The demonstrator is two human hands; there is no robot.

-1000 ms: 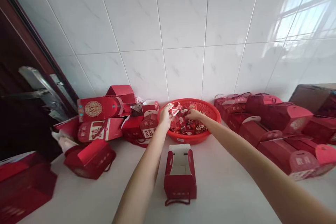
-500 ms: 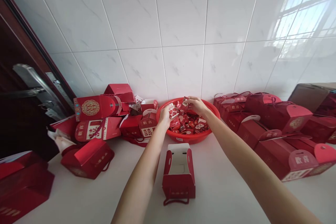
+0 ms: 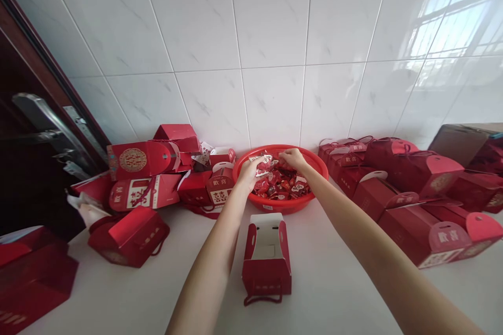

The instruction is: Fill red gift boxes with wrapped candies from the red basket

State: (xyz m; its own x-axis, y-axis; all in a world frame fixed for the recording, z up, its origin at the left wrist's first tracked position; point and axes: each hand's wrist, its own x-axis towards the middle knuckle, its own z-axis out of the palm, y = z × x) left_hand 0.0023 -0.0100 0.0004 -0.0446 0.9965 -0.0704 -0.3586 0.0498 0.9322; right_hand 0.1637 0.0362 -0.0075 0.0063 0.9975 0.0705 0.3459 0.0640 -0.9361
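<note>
A red plastic basket [image 3: 281, 208] holds many candies in red wrappers [image 3: 283, 186]. Over its left side, my left hand [image 3: 248, 171] is closed around a few wrapped candies [image 3: 264, 163], whose white and red wrappers show past the fingers. My right hand [image 3: 293, 159] reaches over the back of the basket, its fingers pinched and pointing down at the candies; what lies between the fingertips is hidden. In front of the basket stands an open red gift box [image 3: 267, 275] with a white inside and a dark red cord handle, and nothing shows in it.
Red gift boxes [image 3: 133, 235] are piled at the left, beside a dark door with a metal handle [image 3: 51, 120]. More closed red boxes [image 3: 424, 230] stand in rows at the right, with a brown carton [image 3: 451, 138] behind. A white tiled wall [image 3: 275, 99] rises behind the basket.
My right hand has lowered its fingers toward the candies; the candy at its fingertips no longer shows. More wrappers show in my left hand. The open box has stayed in place.
</note>
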